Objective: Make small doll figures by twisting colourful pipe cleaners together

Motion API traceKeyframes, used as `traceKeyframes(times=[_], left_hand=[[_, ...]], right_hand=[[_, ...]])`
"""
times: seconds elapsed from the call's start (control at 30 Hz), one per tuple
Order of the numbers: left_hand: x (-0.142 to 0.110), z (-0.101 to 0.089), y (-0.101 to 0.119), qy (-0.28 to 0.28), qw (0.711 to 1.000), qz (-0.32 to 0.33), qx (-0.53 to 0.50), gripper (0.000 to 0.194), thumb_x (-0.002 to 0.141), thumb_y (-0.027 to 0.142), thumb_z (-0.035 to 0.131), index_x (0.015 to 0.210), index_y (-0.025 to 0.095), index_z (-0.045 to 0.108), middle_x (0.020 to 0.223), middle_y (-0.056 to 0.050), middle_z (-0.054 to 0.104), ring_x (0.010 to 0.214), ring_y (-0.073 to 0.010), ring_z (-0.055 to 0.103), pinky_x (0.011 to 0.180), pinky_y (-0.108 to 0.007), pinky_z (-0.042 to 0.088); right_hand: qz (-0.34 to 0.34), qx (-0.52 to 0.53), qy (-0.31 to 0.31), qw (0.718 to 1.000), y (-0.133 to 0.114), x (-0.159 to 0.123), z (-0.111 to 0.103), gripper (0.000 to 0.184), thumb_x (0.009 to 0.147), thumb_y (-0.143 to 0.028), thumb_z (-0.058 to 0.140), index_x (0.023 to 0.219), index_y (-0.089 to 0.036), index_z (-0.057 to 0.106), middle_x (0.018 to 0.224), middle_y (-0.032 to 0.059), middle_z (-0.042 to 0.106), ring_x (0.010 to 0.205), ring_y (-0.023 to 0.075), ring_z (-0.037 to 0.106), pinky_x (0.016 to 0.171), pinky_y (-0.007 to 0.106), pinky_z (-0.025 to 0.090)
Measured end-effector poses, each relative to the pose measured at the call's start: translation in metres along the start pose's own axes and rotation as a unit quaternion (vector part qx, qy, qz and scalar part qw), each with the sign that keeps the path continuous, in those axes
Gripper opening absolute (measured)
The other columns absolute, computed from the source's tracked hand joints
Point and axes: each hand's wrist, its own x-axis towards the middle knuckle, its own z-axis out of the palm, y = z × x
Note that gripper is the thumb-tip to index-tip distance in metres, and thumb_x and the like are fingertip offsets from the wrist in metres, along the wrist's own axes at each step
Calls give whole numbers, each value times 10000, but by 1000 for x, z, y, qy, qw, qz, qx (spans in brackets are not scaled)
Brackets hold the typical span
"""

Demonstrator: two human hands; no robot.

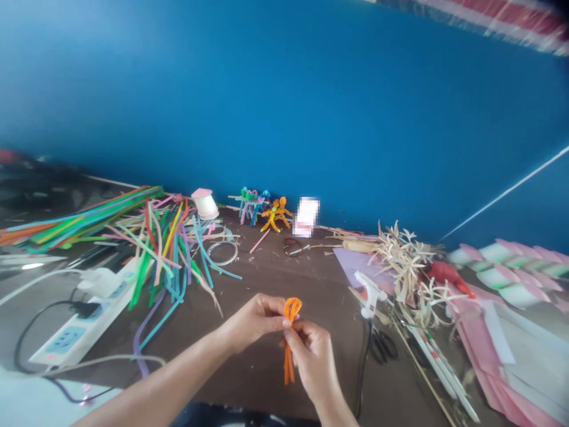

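Observation:
Orange pipe cleaners (pixel 290 367) are pinched between my two hands over the front middle of the dark table. Their upper part bends into a loop, and several ends hang down below my fingers. My left hand (pixel 262 320) grips them just under the loop with thumb and forefinger. From the right, my right hand (pixel 309 350) pinches the same bundle slightly lower, its thumb close to the left thumb. Small figures of bent pipe cleaners stand against the wall, among them an orange and yellow one (pixel 276 214).
Loose coloured pipe cleaners (pixel 166 249) spread across the left, near a white power strip (pixel 84 323) with cords. On the right lie a white glue gun (pixel 368 293), black-handled scissors (pixel 383 346), dried husk flowers (pixel 406 255) and pink paper (pixel 482 356). A blue wall (pixel 267 107) rises behind.

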Motion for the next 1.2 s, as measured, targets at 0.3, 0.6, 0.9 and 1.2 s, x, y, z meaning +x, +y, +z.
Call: traceKeyframes(times=[0.3,0.6,0.9,1.2], left_hand=[[1,2,5,-12,996,-5,88,253,678,347,659,688,95,630,664,-9,546,650,-122,508,631,-233,426],[0,-1,1,43,971,27,236,229,741,317,579,718,96,633,702,-25,552,657,-131,513,604,-214,409],[-5,9,10,64,900,95,420,210,782,255,538,638,129,623,650,-21,540,665,-128,497,612,-210,377],[-7,10,12,24,854,220,471,235,841,192,443,696,150,624,704,-40,575,722,-138,508,664,-232,389]], right_hand=[[-49,-82,0,995,8,1,-3,295,801,-367,524,638,-131,596,543,30,596,482,129,537,449,209,394],[-156,-175,70,970,-8,1,-15,85,775,-247,549,757,-165,558,628,-4,564,447,84,458,434,186,377],[-214,-211,73,951,-13,1,-12,115,795,-166,493,683,-170,520,646,4,530,522,100,485,503,202,393],[-238,-219,64,944,-18,0,-15,121,786,-137,480,674,-170,512,648,4,522,541,100,495,516,201,388]])
